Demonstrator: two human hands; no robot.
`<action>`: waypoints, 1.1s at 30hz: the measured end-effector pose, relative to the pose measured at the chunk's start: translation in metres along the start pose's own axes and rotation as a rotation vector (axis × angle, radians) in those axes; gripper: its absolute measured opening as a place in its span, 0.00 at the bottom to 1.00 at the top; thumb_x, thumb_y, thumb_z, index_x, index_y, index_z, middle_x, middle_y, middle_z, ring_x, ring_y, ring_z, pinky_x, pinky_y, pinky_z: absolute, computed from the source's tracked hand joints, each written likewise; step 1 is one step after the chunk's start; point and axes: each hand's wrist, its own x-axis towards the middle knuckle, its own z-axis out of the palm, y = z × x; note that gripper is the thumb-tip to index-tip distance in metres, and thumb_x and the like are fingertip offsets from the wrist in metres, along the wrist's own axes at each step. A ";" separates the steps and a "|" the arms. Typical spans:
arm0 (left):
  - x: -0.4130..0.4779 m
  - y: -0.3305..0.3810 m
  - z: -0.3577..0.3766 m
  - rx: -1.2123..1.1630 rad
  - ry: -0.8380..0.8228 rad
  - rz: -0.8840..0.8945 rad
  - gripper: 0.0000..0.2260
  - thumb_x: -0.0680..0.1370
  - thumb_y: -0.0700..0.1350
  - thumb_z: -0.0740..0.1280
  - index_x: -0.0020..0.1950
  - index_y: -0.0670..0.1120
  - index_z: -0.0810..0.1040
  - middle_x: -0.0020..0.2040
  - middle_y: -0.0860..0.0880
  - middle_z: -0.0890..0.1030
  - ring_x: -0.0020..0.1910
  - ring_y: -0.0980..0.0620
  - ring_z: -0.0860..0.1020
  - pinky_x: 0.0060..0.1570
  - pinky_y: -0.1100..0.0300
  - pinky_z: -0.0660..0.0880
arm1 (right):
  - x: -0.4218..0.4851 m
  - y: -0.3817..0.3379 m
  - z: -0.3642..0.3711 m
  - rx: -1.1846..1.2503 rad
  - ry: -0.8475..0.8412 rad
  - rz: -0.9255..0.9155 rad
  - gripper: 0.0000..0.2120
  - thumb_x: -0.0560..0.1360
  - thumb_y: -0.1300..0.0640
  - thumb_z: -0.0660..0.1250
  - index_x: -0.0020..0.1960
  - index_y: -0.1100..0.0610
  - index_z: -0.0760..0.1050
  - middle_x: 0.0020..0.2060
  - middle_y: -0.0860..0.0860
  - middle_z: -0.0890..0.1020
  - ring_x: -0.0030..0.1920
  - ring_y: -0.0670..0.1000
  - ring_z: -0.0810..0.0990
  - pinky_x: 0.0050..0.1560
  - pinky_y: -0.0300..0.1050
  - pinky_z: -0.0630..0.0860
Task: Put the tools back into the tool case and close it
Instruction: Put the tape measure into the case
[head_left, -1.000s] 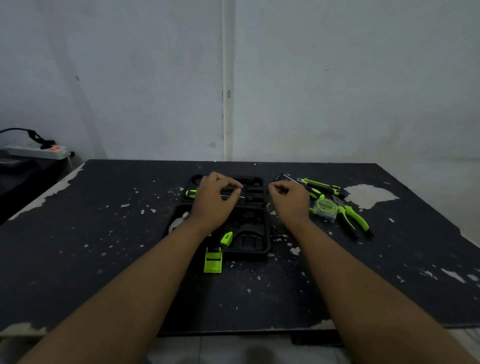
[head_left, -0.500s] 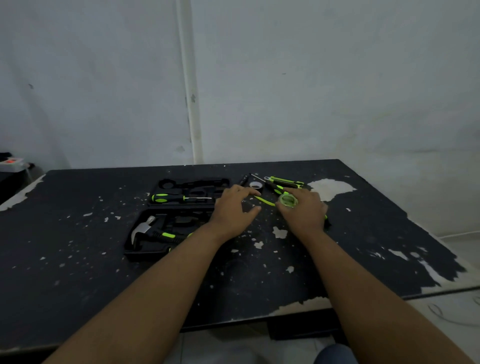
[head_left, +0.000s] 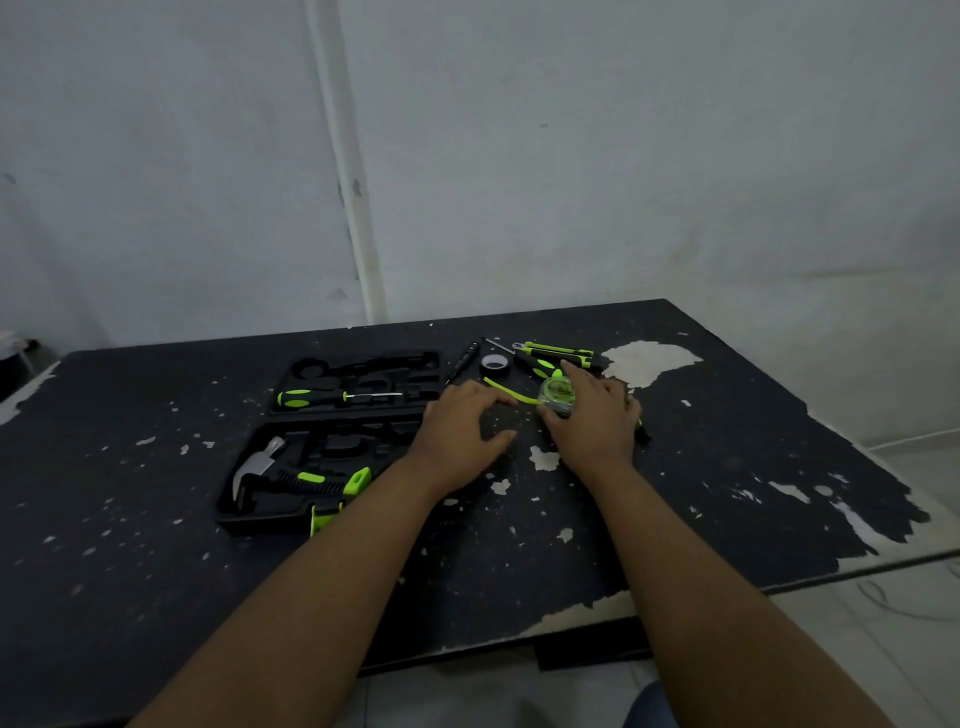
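The black tool case (head_left: 244, 512) lies open on the left of the table. A hammer (head_left: 257, 462) sits in its near half and a green-handled screwdriver (head_left: 298, 399) in its far half. To the right of the case, my right hand (head_left: 592, 421) curls around a small green tape measure (head_left: 558, 392), whose yellow-green blade (head_left: 511, 392) is pulled out to the left. My left hand (head_left: 462, 431) lies palm down on the table with its fingertips at that blade. Beyond the hands lie a black tape roll (head_left: 494, 362), a second screwdriver (head_left: 540, 366), a green-and-black knife (head_left: 558, 352) and a thin black pen-like tool (head_left: 464, 358).
The black table (head_left: 727, 467) has flaking white patches, and its right and near edges are close. A dark tool tip (head_left: 640, 426) pokes out from under my right hand. A grey wall with a vertical pipe (head_left: 353, 208) stands behind.
Both hands left the case and moved right to the loose tools. My right hand has settled on the tape measure. The view has swung right.
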 end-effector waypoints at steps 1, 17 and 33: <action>0.000 -0.001 0.000 -0.004 0.008 -0.002 0.19 0.76 0.59 0.72 0.67 0.61 0.77 0.63 0.59 0.75 0.66 0.55 0.70 0.66 0.51 0.66 | 0.000 0.000 -0.001 0.000 0.000 0.001 0.35 0.77 0.39 0.72 0.80 0.42 0.64 0.76 0.48 0.74 0.77 0.55 0.66 0.77 0.67 0.59; -0.006 0.008 -0.010 -0.009 0.144 0.102 0.29 0.78 0.62 0.70 0.77 0.56 0.71 0.74 0.57 0.73 0.74 0.56 0.69 0.72 0.52 0.66 | -0.042 -0.016 -0.016 0.411 0.122 -0.387 0.32 0.77 0.53 0.76 0.77 0.48 0.69 0.71 0.44 0.77 0.71 0.47 0.74 0.69 0.53 0.76; -0.039 -0.006 -0.055 0.059 0.127 0.186 0.14 0.83 0.52 0.66 0.66 0.50 0.80 0.58 0.53 0.82 0.59 0.52 0.78 0.55 0.54 0.75 | -0.083 -0.046 -0.012 0.717 0.097 -0.375 0.23 0.79 0.56 0.74 0.72 0.48 0.75 0.64 0.42 0.80 0.64 0.47 0.80 0.60 0.51 0.80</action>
